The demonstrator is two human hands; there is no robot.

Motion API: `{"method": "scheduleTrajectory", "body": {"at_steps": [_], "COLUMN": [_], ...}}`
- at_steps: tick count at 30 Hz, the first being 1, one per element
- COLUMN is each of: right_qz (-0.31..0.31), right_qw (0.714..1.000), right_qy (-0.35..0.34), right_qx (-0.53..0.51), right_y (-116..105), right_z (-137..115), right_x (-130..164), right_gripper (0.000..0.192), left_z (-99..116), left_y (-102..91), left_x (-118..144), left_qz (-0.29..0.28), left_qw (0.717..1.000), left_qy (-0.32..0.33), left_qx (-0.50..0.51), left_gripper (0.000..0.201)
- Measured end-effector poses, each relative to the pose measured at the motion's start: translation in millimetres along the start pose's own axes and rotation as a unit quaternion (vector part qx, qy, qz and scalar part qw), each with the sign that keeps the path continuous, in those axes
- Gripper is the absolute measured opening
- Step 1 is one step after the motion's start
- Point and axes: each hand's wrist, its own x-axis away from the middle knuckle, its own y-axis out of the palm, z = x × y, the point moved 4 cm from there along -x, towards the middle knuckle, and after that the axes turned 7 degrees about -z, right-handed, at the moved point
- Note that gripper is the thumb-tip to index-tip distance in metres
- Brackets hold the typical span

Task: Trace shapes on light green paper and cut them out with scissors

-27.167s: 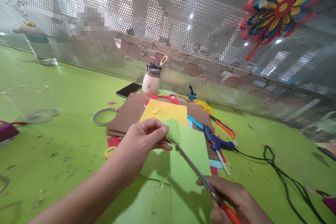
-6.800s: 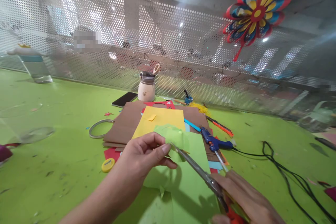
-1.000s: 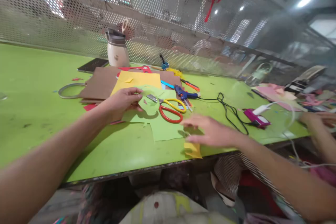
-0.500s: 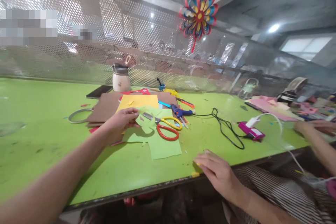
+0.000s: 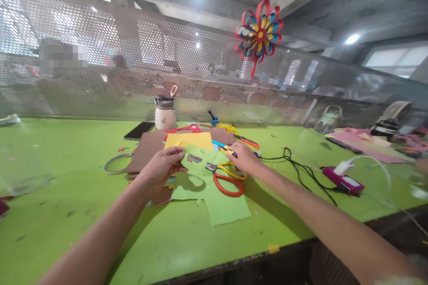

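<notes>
My left hand (image 5: pixel 174 158) pinches the edge of a light green paper piece with a cut-out (image 5: pixel 192 153), raised above other sheets. A pair of scissors with one yellow and one red handle (image 5: pixel 228 191) lies on a light green sheet (image 5: pixel 229 211). My right hand (image 5: pixel 243 156) is closed over a blue glue gun (image 5: pixel 235 154), mostly hidden under the fingers. Beside its fingertips lies a blue strip (image 5: pixel 219 144). A yellow sheet (image 5: pixel 189 138) and brown sheets (image 5: pixel 143 149) are stacked behind.
A bottle (image 5: pixel 165 115) and a phone (image 5: pixel 138 131) stand at the back. A tape ring (image 5: pixel 113 164) lies left. To the right are a black cord (image 5: pixel 301 167), a magenta power strip (image 5: pixel 344 181) and pink paper (image 5: pixel 371 144). A paper flower (image 5: pixel 261 34) hangs above.
My right hand has moved from the table's front edge forward and left onto the glue gun. My left hand still pinches the green paper. The view has shifted slightly.
</notes>
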Motion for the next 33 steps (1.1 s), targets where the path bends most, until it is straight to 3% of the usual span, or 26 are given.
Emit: {"method": "scheduleTrajectory", "body": {"at_steps": [7, 14, 19, 25, 33], "right_qz": [-0.159, -0.211, -0.216, -0.194, -0.168], "right_qw": [0.987, 0.977, 0.973, 0.958, 0.897], "right_qy": [-0.032, 0.012, 0.045, 0.052, 0.08], "right_qx": [0.017, 0.003, -0.069, -0.206, -0.401], "right_y": [16, 31, 36, 8, -4], "right_z": [-26, -24, -20, -16, -4], "right_x": [45, 26, 21, 38, 54], "right_gripper": [0.029, 0.034, 0.03, 0.032, 0.033], "left_z": [6, 14, 18, 26, 31], "left_y": [9.0, 12.3, 11.9, 7.9, 6.0], "left_x": [6, 15, 20, 23, 28], "left_qz": [0.002, 0.035, 0.062, 0.084, 0.101], "left_qw": [1.0, 0.998, 0.996, 0.994, 0.991], "left_qy": [0.026, 0.044, 0.051, 0.055, 0.055], "left_qx": [-0.007, -0.037, -0.046, -0.048, -0.072], "left_gripper": [0.02, 0.023, 0.021, 0.019, 0.012]}}
